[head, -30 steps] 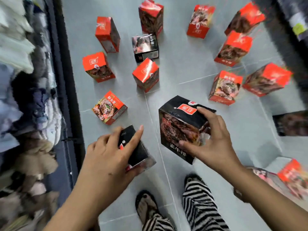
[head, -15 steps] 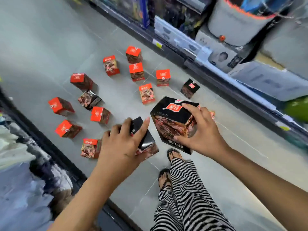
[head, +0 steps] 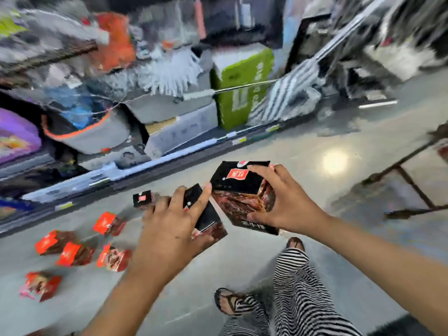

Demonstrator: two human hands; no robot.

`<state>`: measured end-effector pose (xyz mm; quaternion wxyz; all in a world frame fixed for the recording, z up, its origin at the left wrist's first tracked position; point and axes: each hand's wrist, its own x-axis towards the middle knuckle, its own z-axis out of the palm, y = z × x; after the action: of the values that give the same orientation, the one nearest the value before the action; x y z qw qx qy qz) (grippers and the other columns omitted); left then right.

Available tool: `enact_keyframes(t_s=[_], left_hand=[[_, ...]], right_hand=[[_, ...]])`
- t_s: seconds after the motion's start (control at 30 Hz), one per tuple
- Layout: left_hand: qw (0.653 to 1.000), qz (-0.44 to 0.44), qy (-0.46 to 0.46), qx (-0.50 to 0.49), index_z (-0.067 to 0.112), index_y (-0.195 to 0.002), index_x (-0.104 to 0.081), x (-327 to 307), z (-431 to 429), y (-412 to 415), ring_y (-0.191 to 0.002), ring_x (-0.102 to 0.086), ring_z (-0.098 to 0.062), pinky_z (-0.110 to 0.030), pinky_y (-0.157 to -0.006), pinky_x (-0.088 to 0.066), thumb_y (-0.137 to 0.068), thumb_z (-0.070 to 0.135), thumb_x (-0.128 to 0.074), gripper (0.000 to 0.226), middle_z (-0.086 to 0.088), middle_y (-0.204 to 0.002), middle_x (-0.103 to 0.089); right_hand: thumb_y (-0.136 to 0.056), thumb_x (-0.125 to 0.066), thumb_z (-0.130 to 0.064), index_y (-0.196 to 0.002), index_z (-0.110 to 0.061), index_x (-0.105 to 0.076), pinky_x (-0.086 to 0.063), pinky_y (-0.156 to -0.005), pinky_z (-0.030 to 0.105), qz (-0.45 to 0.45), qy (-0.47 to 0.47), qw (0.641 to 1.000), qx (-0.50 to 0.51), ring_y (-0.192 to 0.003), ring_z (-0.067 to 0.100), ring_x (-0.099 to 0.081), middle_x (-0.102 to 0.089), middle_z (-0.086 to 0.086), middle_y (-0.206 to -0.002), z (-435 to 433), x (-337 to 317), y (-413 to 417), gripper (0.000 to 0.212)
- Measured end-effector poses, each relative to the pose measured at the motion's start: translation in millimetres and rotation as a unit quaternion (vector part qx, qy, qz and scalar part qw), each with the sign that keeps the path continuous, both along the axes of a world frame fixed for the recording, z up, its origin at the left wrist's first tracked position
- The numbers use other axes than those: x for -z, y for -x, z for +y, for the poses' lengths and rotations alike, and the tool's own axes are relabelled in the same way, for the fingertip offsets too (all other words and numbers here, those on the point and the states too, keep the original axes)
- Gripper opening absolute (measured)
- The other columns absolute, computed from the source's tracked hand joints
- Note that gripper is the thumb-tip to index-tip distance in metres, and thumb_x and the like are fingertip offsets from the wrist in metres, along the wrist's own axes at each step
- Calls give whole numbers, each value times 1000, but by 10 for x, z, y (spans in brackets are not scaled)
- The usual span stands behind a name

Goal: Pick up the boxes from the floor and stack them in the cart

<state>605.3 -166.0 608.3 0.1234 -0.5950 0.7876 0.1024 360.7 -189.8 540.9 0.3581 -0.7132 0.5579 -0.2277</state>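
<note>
My left hand (head: 174, 226) is shut on a small black box (head: 206, 217), held tilted at waist height. My right hand (head: 286, 202) grips a larger black box (head: 240, 190) with a red label on top, right beside the small one. Several red boxes (head: 72, 253) lie blurred on the grey floor at the lower left, and another black box (head: 145, 200) sits on the floor just behind my left hand. A dark metal frame (head: 407, 180), possibly the cart, shows at the right edge.
Store shelves (head: 169, 112) packed with goods, among them a green carton (head: 240, 88), run along the far side of the aisle. My striped trouser legs and sandalled feet (head: 295, 299) stand at the bottom. Grey floor (head: 315, 146) stretches to the right.
The view has swung right, away from the scattered boxes toward the shelves and the metal frame. Both hands keep their boxes and have stayed close together.
</note>
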Motion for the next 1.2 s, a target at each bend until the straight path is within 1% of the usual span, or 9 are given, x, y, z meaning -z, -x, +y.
enact_keyframes(t_s=[0.1, 0.23, 0.33, 0.5, 0.67, 0.73, 0.87, 1.03, 1.2], left_hand=[[996, -26, 3, 87, 42, -148, -21, -108, -423, 749, -113, -51, -38, -49, -89, -46, -68, 62, -69, 95, -13, -140, -44], [983, -10, 28, 179, 48, -148, 0, -214, -877, 1829, -122, -45, -32, -44, -96, -41, -74, 69, -56, 96, -7, -149, -31], [971, -2, 35, 235, 50, -144, 13, -265, -1143, 2715, -129, -36, -29, -40, -99, -37, -77, 72, -50, 95, -4, -155, -18], [947, 44, 58, 314, 49, -145, 9, -385, -1457, 4087, -130, -35, -26, -38, -103, -34, -75, 73, -54, 97, 0, -152, -23], [908, 90, 72, 404, 51, -134, 31, -477, -1761, 5157, -128, -34, -25, -38, -104, -33, -77, 75, -48, 100, -2, -149, -22], [891, 106, 70, 435, 53, -136, 28, -505, -1921, 5519, -126, -34, -25, -37, -101, -34, -77, 75, -46, 97, -2, -149, -21], [860, 124, 59, 492, 55, -136, 25, -510, -2318, 6216, -128, -33, -27, -38, -101, -32, -76, 73, -51, 98, -4, -151, -23], [807, 134, 63, 572, 55, -132, 34, -553, -2876, 7065, -128, -33, -29, -40, -101, -32, -77, 69, -55, 105, -5, -153, -21], [765, 123, 69, 629, 54, -134, 30, -615, -3313, 7846, -127, -34, -30, -40, -99, -32, -80, 69, -50, 97, -8, -153, -22]], right_hand=[[-57, -86, -39, -132, -55, -29, -24, -90, -5, -10, 4, 995, 98, -106, 7, -43, -39, -4, -118, 1, -91, 817, 95], [-57, -81, -47, -128, -63, -26, -26, -90, -3, -33, -4, 980, 197, -106, 4, -41, -38, -5, -117, 45, -192, 1949, 92], [-58, -83, -42, -133, -53, -31, -28, -90, 0, -36, -11, 968, 250, -109, 8, -42, -40, -3, -119, 115, -280, 2820, 92], [-53, -73, -53, -124, -67, -26, -31, -89, 4, -13, 24, 949, 313, -107, 6, -44, -43, -5, -115, 201, -446, 4027, 86], [-48, -78, -52, -123, -68, -31, -30, -87, 2, -27, 69, 904, 420, -107, -10, -43, -47, -6, -115, 187, -452, 4846, 90], [-47, -79, -49, -123, -66, -33, -29, -90, 1, -24, 87, 885, 456, -106, -4, -45, -50, -3, -114, 122, -435, 5108, 91], [-48, -86, -40, -125, -51, -39, -35, -97, 13, -21, 104, 853, 511, -111, 13, -51, -54, 4, -118, -58, -413, 5575, 91], [-53, -94, -30, -124, -52, -37, -25, -92, -2, 5, 102, 818, 566, -112, 7, -45, -50, 3, -123, -367, -464, 6063, 93], [-54, -93, -29, -123, -54, -38, -31, -95, 8, -2, 117, 774, 622, -113, 7, -47, -50, -2, -123, -649, -507, 6481, 92]])
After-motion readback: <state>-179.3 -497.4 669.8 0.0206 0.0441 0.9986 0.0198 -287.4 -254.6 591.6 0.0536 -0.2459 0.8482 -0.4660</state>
